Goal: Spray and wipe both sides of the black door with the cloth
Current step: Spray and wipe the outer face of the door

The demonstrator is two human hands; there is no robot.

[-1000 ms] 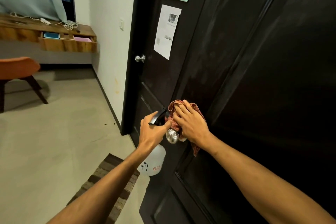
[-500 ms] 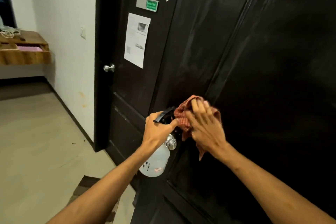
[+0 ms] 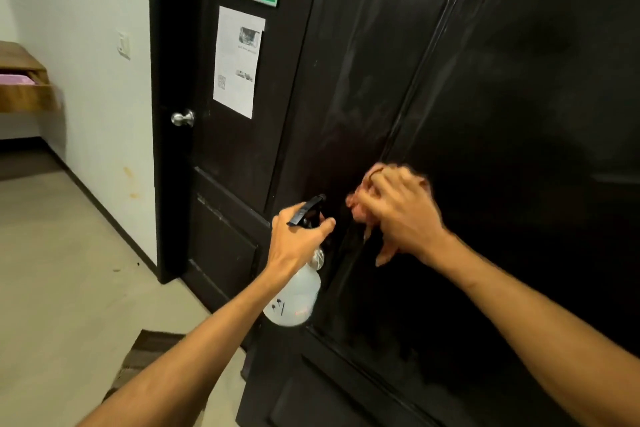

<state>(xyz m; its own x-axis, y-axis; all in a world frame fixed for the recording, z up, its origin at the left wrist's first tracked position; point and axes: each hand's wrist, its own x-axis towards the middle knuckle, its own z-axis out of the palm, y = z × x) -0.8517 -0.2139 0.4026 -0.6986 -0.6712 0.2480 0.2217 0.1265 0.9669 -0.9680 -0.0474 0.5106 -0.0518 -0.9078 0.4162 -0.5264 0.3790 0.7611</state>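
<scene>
door (image 3: 502, 114): big, stiff, glossy and wet-looking, prob slick; fills the right of the view
cloth (image 3: 356, 205): soft, reddish, bunches easily, best held wadded in the palm; pressed on the door mid-panel
right hand (image 3: 398, 215): fingers curled over the cloth, blurry
left hand (image 3: 298, 236): wrapped round the bottle (image 3: 294, 298) neck, just beside the door edge
knob (image 3: 183, 118): on the far door

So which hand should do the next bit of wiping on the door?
Probably the right hand: it already presses the red cloth against the black door. The left hand is busy gripping the spray bottle.
</scene>
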